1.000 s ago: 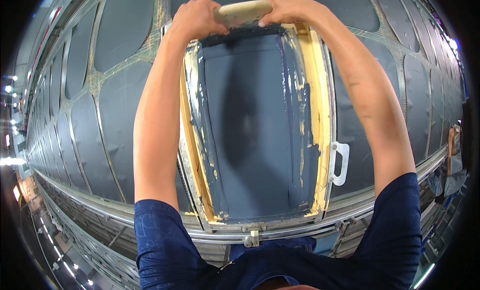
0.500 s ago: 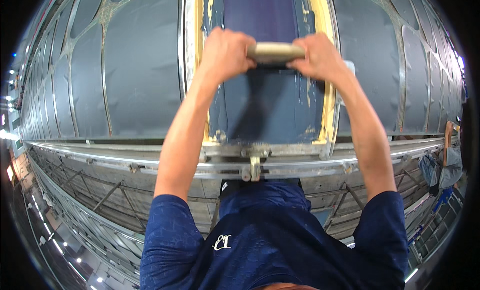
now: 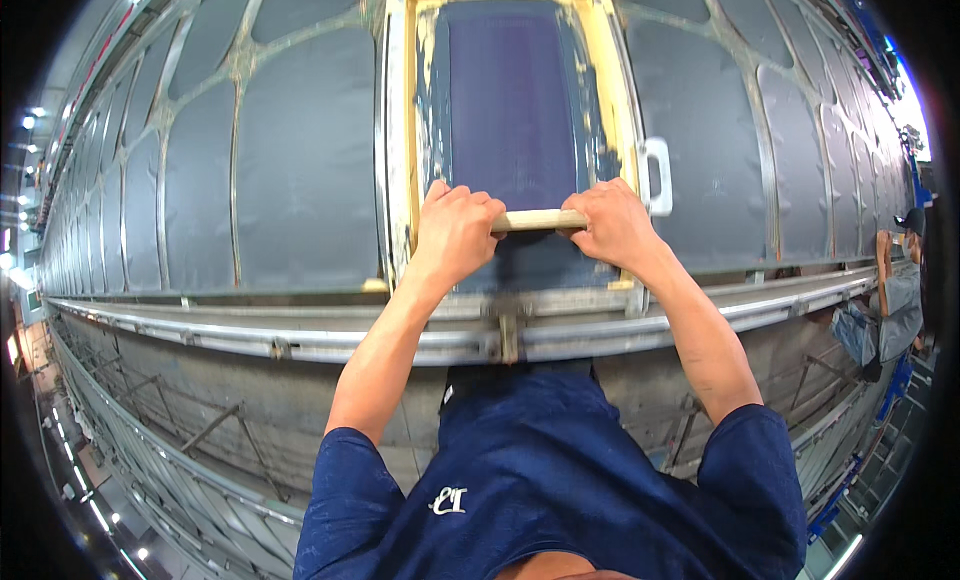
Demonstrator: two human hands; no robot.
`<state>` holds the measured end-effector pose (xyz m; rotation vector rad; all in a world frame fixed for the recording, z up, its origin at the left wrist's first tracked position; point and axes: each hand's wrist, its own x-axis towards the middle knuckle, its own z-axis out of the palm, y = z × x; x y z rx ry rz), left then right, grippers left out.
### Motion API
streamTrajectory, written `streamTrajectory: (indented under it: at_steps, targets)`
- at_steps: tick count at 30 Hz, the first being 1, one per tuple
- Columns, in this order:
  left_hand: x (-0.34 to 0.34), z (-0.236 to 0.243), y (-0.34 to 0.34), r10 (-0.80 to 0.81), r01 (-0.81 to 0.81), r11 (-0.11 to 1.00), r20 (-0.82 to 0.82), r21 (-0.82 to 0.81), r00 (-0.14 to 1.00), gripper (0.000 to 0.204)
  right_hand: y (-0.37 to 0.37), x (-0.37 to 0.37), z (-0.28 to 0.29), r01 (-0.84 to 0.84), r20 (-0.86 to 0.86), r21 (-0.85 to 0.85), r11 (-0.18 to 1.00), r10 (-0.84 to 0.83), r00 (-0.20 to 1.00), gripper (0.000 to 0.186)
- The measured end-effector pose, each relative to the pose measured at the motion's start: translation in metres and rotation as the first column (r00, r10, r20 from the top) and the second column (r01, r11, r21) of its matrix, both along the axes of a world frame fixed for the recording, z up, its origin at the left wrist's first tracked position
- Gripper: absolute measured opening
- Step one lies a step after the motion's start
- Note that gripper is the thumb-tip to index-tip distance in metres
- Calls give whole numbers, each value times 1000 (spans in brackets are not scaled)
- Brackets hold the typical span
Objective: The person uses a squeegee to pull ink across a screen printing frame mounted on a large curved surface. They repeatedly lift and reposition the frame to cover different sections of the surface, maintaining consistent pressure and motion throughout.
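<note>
Bar: is spanning the frame's center, crosswise over the lower part of the yellow-edged screen.
Left hand: is grasping its left end.
Right hand: is grasping its right end.
Gray panels: are flanking.

Pale bar pulled twd person.
</note>
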<state>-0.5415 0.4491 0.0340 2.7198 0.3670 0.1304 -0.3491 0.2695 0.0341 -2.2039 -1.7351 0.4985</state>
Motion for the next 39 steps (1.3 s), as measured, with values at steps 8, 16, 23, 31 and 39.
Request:
streamTrajectory:
  at_steps: [8,16,23,31,39]
  targets:
    - [194,8,182,15,-7,995,-81,97,997,24,186,197,-7,37,-13,-29,999,-37,999,33]
    - [308,-10,290,77,-66,992,-105,106,991,40,302,312,-12,-5,-41,-96,995,1,999,36]
    - [319,-4,298,40,-34,998,-131,45,991,41,310,322,-13,-64,-29,-70,995,63,998,41]
    - [238,-12,231,55,-47,995,-91,88,994,37,246,246,-27,-2,-22,-36,999,2,1000,38]
    - [78,-10,64,30,-31,999,-58,-12,998,29,65,71,-10,76,-119,-49,996,-81,990,22]
